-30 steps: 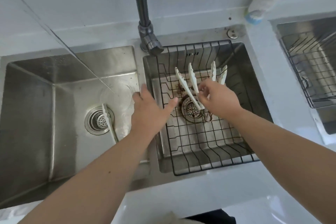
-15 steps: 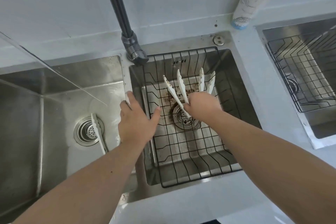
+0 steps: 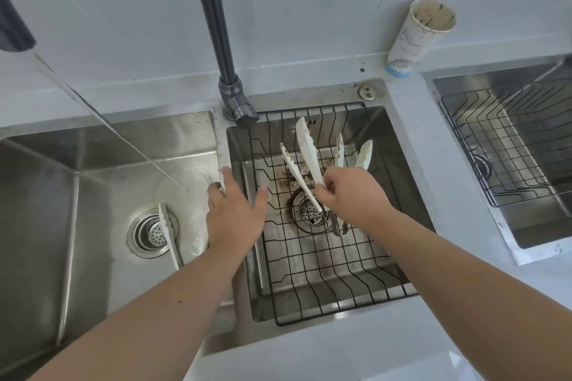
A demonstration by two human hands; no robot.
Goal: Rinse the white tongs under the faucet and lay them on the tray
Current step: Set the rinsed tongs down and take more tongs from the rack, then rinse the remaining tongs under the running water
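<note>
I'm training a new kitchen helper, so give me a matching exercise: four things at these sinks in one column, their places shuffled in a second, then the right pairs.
Things:
1. Paper cup
2. Lone white tongs
3. Tongs in the right hand
4. Left hand

Places:
A. Over the divider between the two basins
B. On the counter against the wall
C. Lying across the left basin's drain
D. Above the black wire rack

Pairs: 1-B, 2-C, 3-D, 4-A

Paper cup (image 3: 414, 37): faint blue print, too blurred to read. No other text.
</note>
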